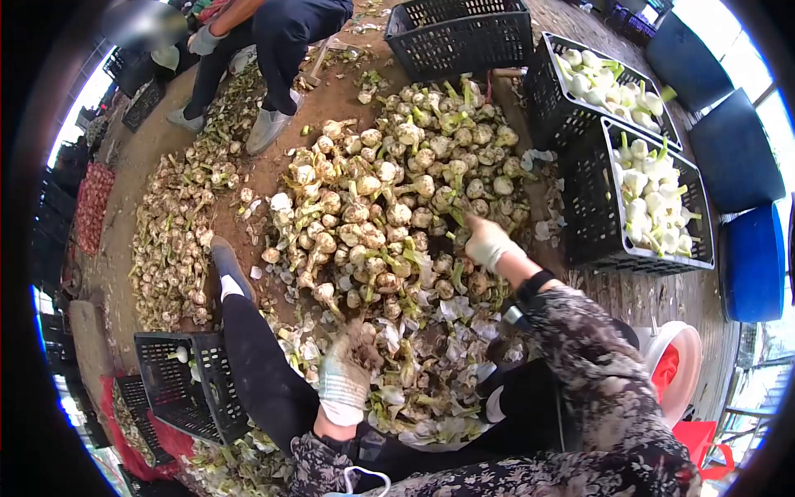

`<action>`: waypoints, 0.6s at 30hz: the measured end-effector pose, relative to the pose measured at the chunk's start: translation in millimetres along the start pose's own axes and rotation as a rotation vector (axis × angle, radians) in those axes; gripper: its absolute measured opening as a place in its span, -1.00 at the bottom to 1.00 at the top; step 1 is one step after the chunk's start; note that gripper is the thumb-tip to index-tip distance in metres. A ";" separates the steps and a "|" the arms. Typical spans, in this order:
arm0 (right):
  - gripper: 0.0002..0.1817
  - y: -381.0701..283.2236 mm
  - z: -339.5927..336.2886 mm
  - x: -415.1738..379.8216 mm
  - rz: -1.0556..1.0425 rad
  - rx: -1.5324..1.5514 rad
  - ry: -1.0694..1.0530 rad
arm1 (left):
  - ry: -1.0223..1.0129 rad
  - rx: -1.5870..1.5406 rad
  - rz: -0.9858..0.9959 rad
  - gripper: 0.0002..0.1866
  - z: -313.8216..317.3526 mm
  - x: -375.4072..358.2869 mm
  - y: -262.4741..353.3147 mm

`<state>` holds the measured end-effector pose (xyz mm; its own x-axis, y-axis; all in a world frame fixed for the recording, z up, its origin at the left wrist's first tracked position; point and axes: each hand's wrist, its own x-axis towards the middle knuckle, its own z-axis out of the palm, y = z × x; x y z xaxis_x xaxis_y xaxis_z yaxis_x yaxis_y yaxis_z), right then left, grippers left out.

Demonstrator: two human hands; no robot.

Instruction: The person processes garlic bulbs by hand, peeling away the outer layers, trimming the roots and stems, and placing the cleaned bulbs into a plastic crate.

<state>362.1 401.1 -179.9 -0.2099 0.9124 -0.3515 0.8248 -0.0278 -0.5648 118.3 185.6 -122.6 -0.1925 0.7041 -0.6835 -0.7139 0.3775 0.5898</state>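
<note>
A large heap of garlic bulbs, many with green stem stubs, lies on the ground before me. My right hand, in a whitish glove, reaches to the heap's right side with a finger stretched towards the bulbs; nothing shows in its grip. Close to my lap is my left hand, its glove caked with brown soil at the fingers. Those fingers look curled, and whatever they hold is hidden. Loose papery skins cover the ground between my legs.
Black crates of cleaned white bulbs stand at the right, near blue barrels and a white bucket. Another black crate is at the back. A second garlic heap lies left, near a seated person. A crate sits beside my left leg.
</note>
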 end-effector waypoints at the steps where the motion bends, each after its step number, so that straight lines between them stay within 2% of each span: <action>1: -0.41 11.6 24.1 12.4 -0.046 -0.038 0.058 | -0.005 -0.048 -0.034 -0.65 -5.7 2.3 -2.9; 3: -0.37 14.2 52.6 26.1 -0.040 -0.103 0.038 | 0.073 -0.016 -0.075 -0.67 0.0 0.0 -4.0; 6: -0.63 31.1 85.3 32.1 -0.012 -0.302 0.134 | 0.115 -0.064 -0.117 -0.69 1.8 0.7 -8.0; 7: -0.72 35.6 87.7 34.8 -0.013 -0.260 0.172 | 0.122 -0.067 -0.113 -0.69 4.6 0.6 -6.1; 9: -0.79 39.6 84.6 50.5 0.263 0.257 0.135 | 0.011 0.073 -0.093 -0.61 10.8 -1.0 -2.1; 10: -0.80 5.9 50.0 30.8 0.414 0.983 -0.010 | 0.016 0.072 -0.096 -0.61 7.6 4.3 -6.3; 11: -0.81 -7.6 40.5 27.2 0.430 1.200 -0.031 | -0.122 -0.014 -0.129 -0.55 1.8 13.8 -13.3; 12: -0.81 -47.0 2.3 -3.9 0.332 1.182 -0.211 | -0.257 -0.100 -0.162 -0.48 -1.7 16.9 -18.2; 13: -0.75 -59.7 -8.1 -21.6 0.264 1.258 -0.335 | -0.250 -0.104 -0.145 -0.38 9.4 8.0 -19.1; 14: -0.64 -83.5 -20.4 -47.9 0.202 1.421 -0.448 | -0.371 -0.188 -0.199 -0.41 17.3 3.9 -17.0; 15: -0.56 -76.7 -13.1 -62.7 0.055 1.480 -0.598 | -0.496 -0.271 -0.253 -0.45 25.9 0.7 -13.4; 17: -0.52 -89.0 -21.1 -102.0 -0.006 1.469 -0.662 | -0.571 -0.239 -0.316 -0.50 49.9 -15.8 -1.6; 18: -0.47 -89.2 -19.9 -114.1 0.030 1.483 -0.635 | -0.465 -0.235 -0.310 -0.56 57.8 -26.0 1.3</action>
<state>322.9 307.7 -74.6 -0.6874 0.6066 -0.3993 -0.2968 -0.7365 -0.6079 161.3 202.6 -79.3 0.3248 0.7919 -0.5171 -0.8294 0.5013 0.2467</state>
